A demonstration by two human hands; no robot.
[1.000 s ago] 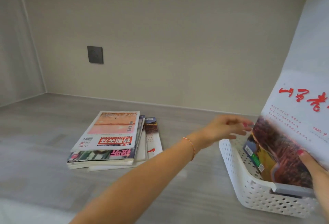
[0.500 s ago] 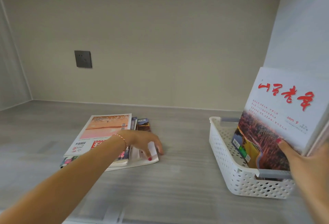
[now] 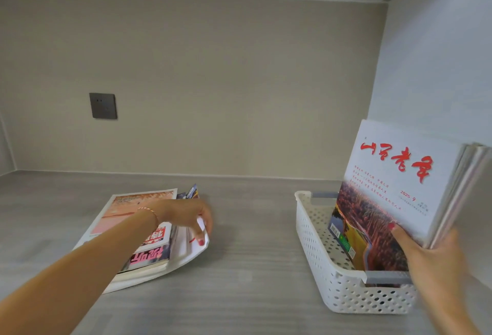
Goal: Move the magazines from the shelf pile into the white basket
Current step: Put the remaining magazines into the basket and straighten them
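At the far left of the frame my arm reaches in across the grey shelf (image 3: 253, 302), and my left hand (image 3: 186, 215) sits on the right edge of the magazine pile (image 3: 138, 231) in the lower left. Its grip is curled over that edge, thumb on top and fingers tucked beneath, peeling up the corner of one white-covered magazine (image 3: 195, 248) low in the stack. I judge the good way here is to get the fingers fully under a single cover, lift that edge clear, then slide it out sideways so the ones above don't spill off. The pile lies flat, its long axis running from the lower left up towards the back wall, with the titles upside down to me. Right of centre stands the white basket (image 3: 343, 294), apart from the pile. At the far right my right hand (image 3: 431, 255) grips the lower edge of a bundle of upright magazines (image 3: 394, 191) standing in the basket, thumb pressed on the front cover; they lean right, long axis near vertical, red title at the top.
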